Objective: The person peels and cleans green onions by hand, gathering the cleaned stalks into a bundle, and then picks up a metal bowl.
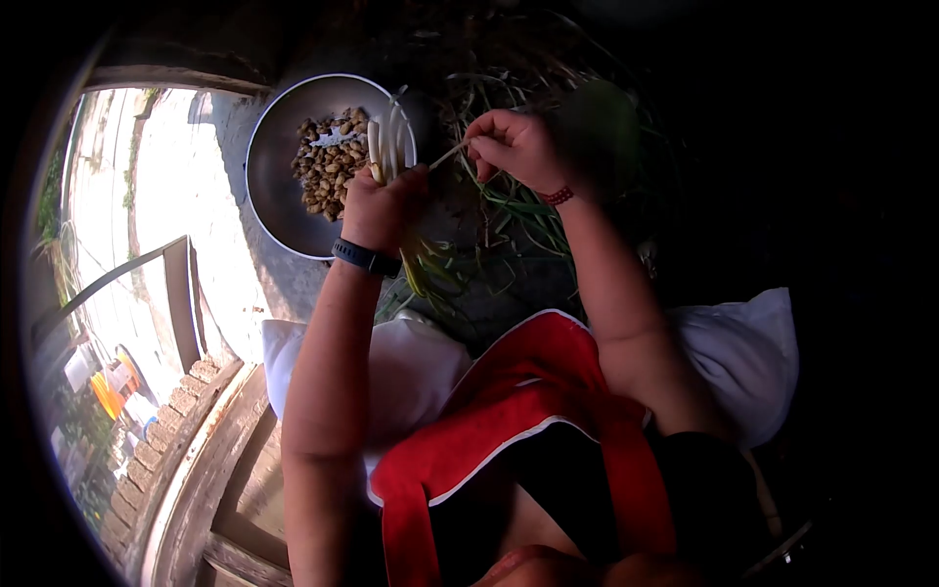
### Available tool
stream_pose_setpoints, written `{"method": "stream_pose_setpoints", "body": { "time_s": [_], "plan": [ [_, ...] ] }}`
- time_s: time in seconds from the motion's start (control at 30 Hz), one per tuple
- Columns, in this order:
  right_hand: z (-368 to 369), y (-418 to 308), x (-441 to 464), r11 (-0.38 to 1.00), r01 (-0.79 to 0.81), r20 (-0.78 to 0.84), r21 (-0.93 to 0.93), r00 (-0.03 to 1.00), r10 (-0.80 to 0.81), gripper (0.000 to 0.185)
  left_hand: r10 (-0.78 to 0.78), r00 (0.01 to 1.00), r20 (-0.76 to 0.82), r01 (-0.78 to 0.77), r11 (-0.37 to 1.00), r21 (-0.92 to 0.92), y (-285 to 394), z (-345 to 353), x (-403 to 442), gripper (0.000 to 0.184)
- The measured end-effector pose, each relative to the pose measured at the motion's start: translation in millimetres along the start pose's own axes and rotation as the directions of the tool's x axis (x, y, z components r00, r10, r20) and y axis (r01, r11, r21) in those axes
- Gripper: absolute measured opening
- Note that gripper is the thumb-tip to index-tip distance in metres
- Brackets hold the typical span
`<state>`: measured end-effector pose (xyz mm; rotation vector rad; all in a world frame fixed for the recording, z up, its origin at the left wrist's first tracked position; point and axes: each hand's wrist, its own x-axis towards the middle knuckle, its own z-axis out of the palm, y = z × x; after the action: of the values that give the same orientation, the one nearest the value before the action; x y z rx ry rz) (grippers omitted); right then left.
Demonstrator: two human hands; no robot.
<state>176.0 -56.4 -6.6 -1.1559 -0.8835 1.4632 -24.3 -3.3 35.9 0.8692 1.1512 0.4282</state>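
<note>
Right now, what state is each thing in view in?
Left hand: closed around spring onions
Spring onions: bunched, held
Right hand: pinching thin strand
Metal bowl: upright, partly filled
Peanut-like pods: loose, in bowl
Green leaves: scattered
Wristwatch: strapped on
Red bracelet: worn
Red apron: worn

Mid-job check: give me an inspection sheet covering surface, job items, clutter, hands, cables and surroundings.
Surface: grey ground beside the bowl; too dark to judge at right.
Job's things: white stalks bunched upright, partly overlapping the bowl, which contains brown lumps; thin strand between the hands.
Clutter: loose green leaves around and below the right hand.
Hands: left hand grips the stalks; right hand pinches the strand.
Cables: nothing seen near the hands.
Surroundings: bright area at picture left, with a brick row; picture right is dark.
</note>
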Motion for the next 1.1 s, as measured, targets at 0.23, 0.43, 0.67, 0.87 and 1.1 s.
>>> {"method": "stream_pose_setpoints", "body": {
  "time_s": [0.23, 0.43, 0.67, 0.87, 1.1],
  "plan": [
    [-29.5, 32.4, 6.5, 0.898, 0.028, -0.125, 0.44, 0.992, 0.03, 0.019, 0.037, 0.991, -0.127, -0.03, 0.998, 0.059, 7.3, -3.4, -3.0, 0.009],
    [-45.2, 41.5, 4.1, 0.372, -0.396, -0.431, -0.84, 0.902, -0.014, 0.045, -0.043, 0.985, -0.167, 0.039, 0.999, -0.023, 3.0, -13.1, -1.4, 0.011],
    [-6.9, 132.1, 3.5, 0.41, -0.266, -0.234, -0.873, 0.964, 0.126, 0.04, -0.127, 0.98, -0.155, 0.131, 0.991, 0.016, -7.9, -9.3, 5.2, 0.01],
    [-22.6, 82.9, 4.3, 0.872, -0.461, 0.023, 0.165, 0.886, 0.464, 0.014, -0.194, 0.971, -0.143, 0.192, 0.981, -0.026, -16.0, -8.2, 2.1, 0.009],
    [13.5, 35.3, 1.3, 0.866, -0.324, 0.124, 0.381, 0.946, 0.299, 0.009, -0.044, 0.998, -0.042, 0.049, 0.991, 0.122, -18.9, 6.8, 0.7, 0.01]
  ]
}}
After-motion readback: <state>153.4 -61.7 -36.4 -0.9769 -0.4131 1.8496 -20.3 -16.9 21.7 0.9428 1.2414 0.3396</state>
